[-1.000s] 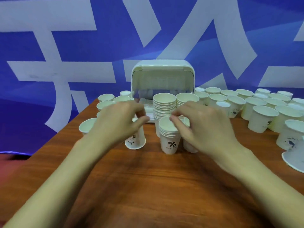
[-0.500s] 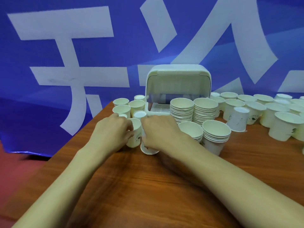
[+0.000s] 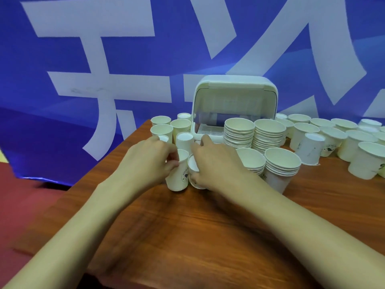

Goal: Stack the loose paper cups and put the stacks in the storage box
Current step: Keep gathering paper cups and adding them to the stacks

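My left hand grips an upright white paper cup standing on the wooden table. My right hand grips an upside-down cup right beside it, the two cups touching. Another upside-down cup stands just behind them. Two tall stacks stand in front of the open white storage box, and two shorter stacks stand nearer to me on the right.
Several loose upright cups cluster at the table's far left corner. Many more loose cups fill the right side, one upside-down cup among them. A blue banner hangs behind. The table's left edge runs close to my left arm.
Both hands left the short stacks and shifted left to the loose cups near the corner. Each now holds a cup, and the two cups have come together.
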